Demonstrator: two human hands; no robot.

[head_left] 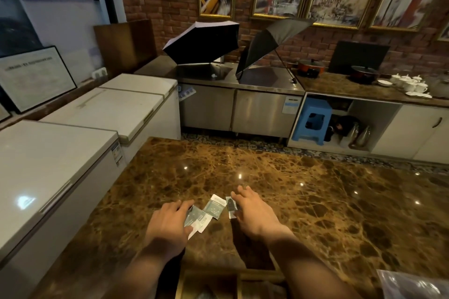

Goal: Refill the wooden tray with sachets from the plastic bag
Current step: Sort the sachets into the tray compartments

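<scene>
Left hand (170, 222) flat, covering sachets (215, 209); right hand (252, 213) open, touching one; wooden tray (257, 274) and plastic bag (413, 284) cropped.

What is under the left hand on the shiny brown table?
Under the left hand, small pale green and white paper sachets lie flat on the brown marble table, poking out past the fingers. How many more are beneath the palm cannot be seen, because the hand covers them.

one head-worn view looks forward and down, near over the marble counter (303, 201)
</scene>
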